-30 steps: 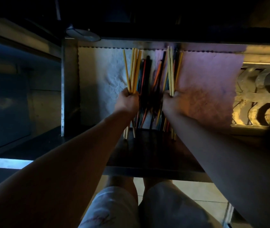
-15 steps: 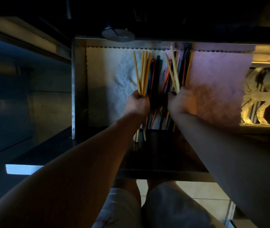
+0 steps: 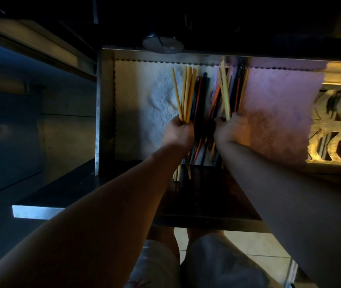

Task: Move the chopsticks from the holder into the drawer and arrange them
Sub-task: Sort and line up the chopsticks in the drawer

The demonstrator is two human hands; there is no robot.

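Nearest, legs in pale shorts (image 3: pixel 217 265) over floor tiles, close against the dark front edge of the drawer (image 3: pixel 106 100). Both forearms stretched forward over that edge, converging slightly, wrists low, backs of the hands up. Left hand (image 3: pixel 179 133) closed in a fist around a bundle of yellow chopsticks (image 3: pixel 186 90), gripped near the middle, tips fanned toward the far wall, blunt ends poking out below the wrist. Probably held so to keep the matching yellow ones apart from the mixed pile. Right hand (image 3: pixel 232 132) curled likewise, holding a few more yellow sticks (image 3: pixel 224 90), leaning a little leftward; exact finger placement lost in the dim light. Between the two hands, dark and orange chopsticks (image 3: pixel 200 96) lying loose and lengthwise on the drawer floor, already inside but not yet squared up. Reads as sorting by colour: lifted clear in each fist for laying down again in neat groups. Beneath, a white cloth (image 3: pixel 151 104) on the left and a pink cloth (image 3: pixel 275 113) on the right, lining the floor, likely as cushioning. Farther right, a metal rack (image 3: pixel 336 129) with curved slots. At the far edge, a round grey object (image 3: pixel 162 44), unclear. No holder made out.
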